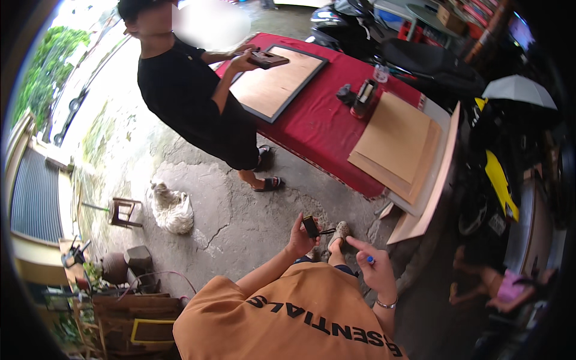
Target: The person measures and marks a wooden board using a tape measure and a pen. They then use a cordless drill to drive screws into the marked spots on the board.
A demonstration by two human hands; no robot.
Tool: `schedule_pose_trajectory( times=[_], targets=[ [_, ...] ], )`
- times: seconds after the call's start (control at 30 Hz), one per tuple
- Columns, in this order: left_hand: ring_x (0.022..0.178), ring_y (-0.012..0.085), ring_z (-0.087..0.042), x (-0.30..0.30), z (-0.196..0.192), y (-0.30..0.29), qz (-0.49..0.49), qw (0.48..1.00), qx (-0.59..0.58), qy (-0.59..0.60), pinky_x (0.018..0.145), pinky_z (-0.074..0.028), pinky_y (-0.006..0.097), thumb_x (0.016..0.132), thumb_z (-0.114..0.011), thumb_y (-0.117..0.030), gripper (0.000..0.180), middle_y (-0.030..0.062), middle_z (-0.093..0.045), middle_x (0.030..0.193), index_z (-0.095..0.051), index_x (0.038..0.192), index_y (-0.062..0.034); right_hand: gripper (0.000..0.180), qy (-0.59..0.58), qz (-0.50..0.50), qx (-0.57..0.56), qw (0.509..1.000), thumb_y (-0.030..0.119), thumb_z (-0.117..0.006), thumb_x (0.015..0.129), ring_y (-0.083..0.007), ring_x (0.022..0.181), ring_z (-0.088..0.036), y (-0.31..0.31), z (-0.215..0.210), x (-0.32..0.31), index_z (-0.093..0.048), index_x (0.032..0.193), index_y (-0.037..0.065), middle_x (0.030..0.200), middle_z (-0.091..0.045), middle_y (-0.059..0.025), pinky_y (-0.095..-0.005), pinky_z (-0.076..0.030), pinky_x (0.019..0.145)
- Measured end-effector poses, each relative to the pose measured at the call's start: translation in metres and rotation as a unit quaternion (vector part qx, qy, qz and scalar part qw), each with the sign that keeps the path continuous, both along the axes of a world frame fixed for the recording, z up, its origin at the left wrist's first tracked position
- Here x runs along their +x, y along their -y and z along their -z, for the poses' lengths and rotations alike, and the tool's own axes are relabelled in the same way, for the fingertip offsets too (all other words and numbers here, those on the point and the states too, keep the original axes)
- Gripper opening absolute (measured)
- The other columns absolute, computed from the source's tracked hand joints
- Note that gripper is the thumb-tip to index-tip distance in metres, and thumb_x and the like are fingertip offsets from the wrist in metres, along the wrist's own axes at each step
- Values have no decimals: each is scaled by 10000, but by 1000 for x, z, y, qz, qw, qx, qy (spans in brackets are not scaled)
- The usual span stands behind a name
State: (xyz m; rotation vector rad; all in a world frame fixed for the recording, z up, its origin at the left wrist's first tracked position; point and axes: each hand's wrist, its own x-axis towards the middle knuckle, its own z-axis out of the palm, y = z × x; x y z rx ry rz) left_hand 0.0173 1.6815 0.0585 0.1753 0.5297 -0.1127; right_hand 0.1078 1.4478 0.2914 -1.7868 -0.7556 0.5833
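Observation:
In front of my body, my left hand [299,241] is closed around a small black box-shaped device [310,226] with yellow edging. A dark strap [327,231] hangs from it toward my right hand. My right hand [379,275] has its index finger stretched toward the device, apart from it. The other fingers are curled round a pen [370,260], of which only a blue end shows. Both hands are short of the table with the red cloth [327,135]. On that table, nearest my hands, lie flat tan boards [390,141], stacked one on another.
A person in black [186,90] stands at the table's left, holding a brown flat object [267,59] above a dark-framed board [273,90]. A white shaggy dog [173,210] and a stool [125,212] are on the concrete. Motorcycles [432,60] stand beyond. Another person [510,285] is at right.

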Motion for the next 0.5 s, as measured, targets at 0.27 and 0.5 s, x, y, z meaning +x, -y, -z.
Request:
schedule_pose_trajectory(
  times=[0.27, 0.5],
  targets=[
    [998, 270, -616, -27, 39, 44, 106, 978, 174, -50, 784, -589, 473, 910, -679, -226, 363, 57, -615, 1083, -497, 1221, -184, 298, -19, 51, -8, 998, 174, -614, 976, -175, 554, -525, 35, 3, -59, -664, 1252, 73, 779, -665, -151, -297, -456, 571],
    [892, 193, -629, -84, 102, 33, 238, 822, 453, -250, 630, -597, 362, 757, -838, -289, 702, 73, -603, 1051, -440, 1315, -141, 353, 43, 53, 0, 998, 299, -584, 1010, -76, 534, -404, 89, -12, -60, -675, 1218, 28, 719, -624, -110, -264, -342, 498]
  ],
)
